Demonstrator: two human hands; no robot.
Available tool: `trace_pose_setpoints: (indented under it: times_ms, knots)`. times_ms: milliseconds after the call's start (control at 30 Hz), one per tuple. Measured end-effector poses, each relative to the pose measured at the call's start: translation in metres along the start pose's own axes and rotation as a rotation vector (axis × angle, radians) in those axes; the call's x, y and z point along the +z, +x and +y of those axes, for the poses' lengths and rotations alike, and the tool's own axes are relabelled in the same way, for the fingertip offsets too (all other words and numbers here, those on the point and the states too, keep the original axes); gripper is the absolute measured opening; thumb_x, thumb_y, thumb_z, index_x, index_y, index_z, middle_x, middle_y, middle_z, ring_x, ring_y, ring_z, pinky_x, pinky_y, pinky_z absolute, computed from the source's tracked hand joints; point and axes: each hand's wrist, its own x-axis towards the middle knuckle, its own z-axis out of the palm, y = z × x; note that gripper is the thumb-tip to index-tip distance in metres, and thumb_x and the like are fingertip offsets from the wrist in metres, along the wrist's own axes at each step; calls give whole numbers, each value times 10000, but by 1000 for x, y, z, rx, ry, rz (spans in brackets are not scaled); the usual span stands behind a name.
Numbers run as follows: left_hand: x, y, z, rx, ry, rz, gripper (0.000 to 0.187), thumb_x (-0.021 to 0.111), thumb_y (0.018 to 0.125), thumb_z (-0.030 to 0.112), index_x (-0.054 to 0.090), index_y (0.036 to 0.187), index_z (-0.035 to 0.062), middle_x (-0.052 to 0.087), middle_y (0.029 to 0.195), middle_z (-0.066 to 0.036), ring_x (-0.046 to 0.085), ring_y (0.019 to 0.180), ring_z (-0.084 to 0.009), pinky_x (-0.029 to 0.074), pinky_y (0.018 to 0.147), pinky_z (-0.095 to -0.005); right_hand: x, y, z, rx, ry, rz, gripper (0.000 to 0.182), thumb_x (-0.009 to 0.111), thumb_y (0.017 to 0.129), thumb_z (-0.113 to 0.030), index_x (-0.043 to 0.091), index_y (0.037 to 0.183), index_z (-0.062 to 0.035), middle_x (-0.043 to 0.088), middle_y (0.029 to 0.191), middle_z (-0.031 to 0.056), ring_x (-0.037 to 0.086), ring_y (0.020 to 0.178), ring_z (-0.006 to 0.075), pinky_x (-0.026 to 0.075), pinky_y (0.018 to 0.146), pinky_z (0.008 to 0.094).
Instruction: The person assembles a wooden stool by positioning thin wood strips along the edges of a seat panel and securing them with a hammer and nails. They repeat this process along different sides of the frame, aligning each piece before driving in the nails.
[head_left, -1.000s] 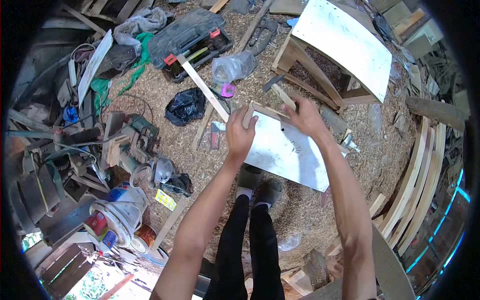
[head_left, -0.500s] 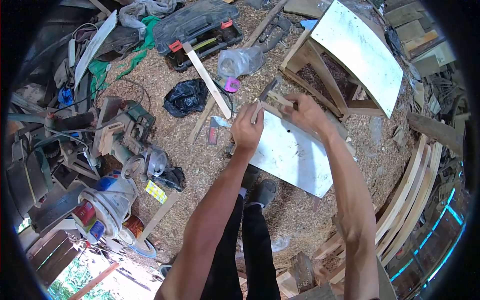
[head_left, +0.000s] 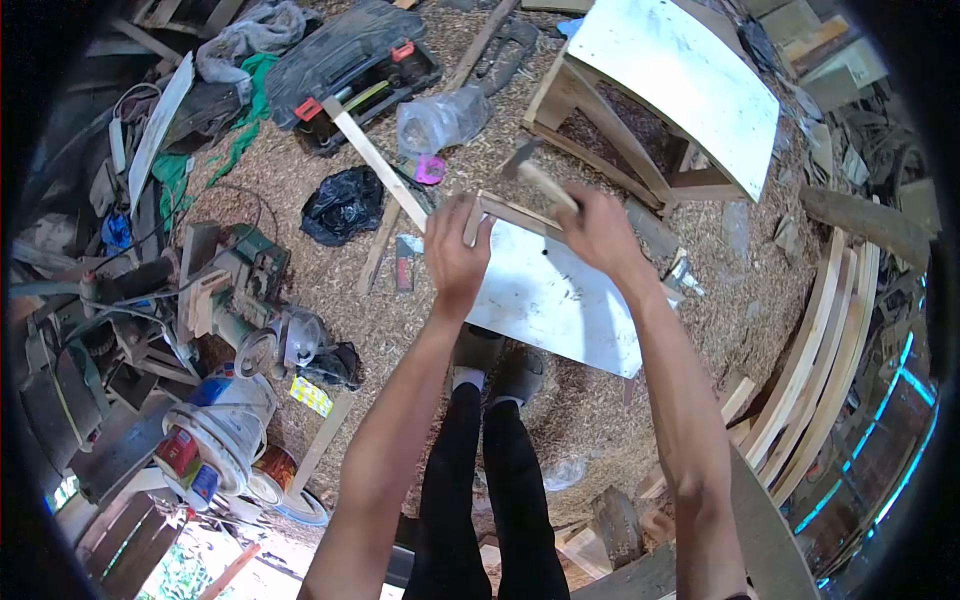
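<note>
My left hand point(head_left: 452, 255) grips a short wooden strip point(head_left: 473, 220) held upright at the near corner of a white board point(head_left: 545, 295). Along the board's far edge runs a thin wooden batten point(head_left: 520, 214). My right hand point(head_left: 600, 232) is closed around the wooden handle of a hammer point(head_left: 535, 175), whose dark metal head sits just above that far edge. The white board rests tilted in front of my legs, above my grey shoes point(head_left: 500, 365).
Sawdust covers the floor. A white-topped wooden stool point(head_left: 680, 80) stands behind the board. An open black tool case point(head_left: 350, 65), a long wooden slat point(head_left: 375, 165), a black bag point(head_left: 342, 208), a power tool point(head_left: 245, 290), paint buckets point(head_left: 225, 430) lie left. Curved planks point(head_left: 820, 360) stack right.
My view has shifted a little. Both hands stay at the board's far edge; the hammer in my right hand has moved slightly over the batten.
</note>
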Motion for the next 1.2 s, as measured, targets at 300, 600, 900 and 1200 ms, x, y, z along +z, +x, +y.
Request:
trace_pose_setpoints:
  times_ms: [300,600,900,1200]
  knots:
    - [20,-17,57,666,156,-601,474,555,917,286,477,1360,139,469,1384,-137,392,1307,-352,223,1137,-486,31,-139,92,445,219,332,271,463,986,-221,471,1184,-35,574,637,250,603,623,441,410,542,480]
    - [58,-25,70,541,93,-497,218,611,850,142,684,1054,122,673,1052,-54,575,1006,-265,376,965,-433,77,-163,94,374,290,412,188,432,1001,-230,444,1073,-57,589,686,262,596,667,471,419,539,512]
    - [61,-24,73,573,162,-509,247,612,833,116,684,1070,109,668,1017,-64,566,934,-280,394,902,-407,93,-156,106,200,167,452,190,444,990,-244,402,974,-59,593,692,214,589,609,443,459,507,517]
    - [63,-25,72,615,186,-488,248,610,822,96,681,1059,101,659,1012,-72,564,935,-283,398,898,-404,92,-159,115,170,147,418,177,468,974,-225,412,988,-58,612,704,216,608,596,421,470,492,501]
